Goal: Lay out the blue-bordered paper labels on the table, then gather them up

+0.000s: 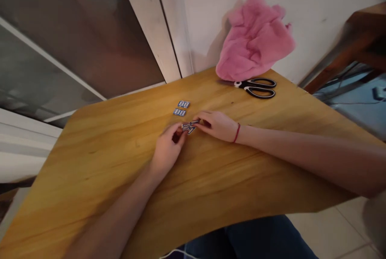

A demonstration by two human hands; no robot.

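Note:
Near the middle of the table, small flat blue-and-white pieces (189,126) are pinched between my two hands. My left hand (167,146) grips their left end with thumb and fingers. From the right, my right hand (219,125), with a red string at the wrist, closes on the other end. One piece among them sits at an angle. Just beyond my fingers, two rows of similar blue-and-white pieces, a far row (184,104) and a near row (179,112), lie on the wood. The pieces are too small to tell their exact kind, and my fingers partly cover the held ones.
On the wooden table (120,142), black-handled scissors (261,88) lie at the back right, blades partly under a crumpled pink cloth (256,42) against the white wall. A framed panel borders the back left. Dark wooden furniture (346,46) with cables stands at right.

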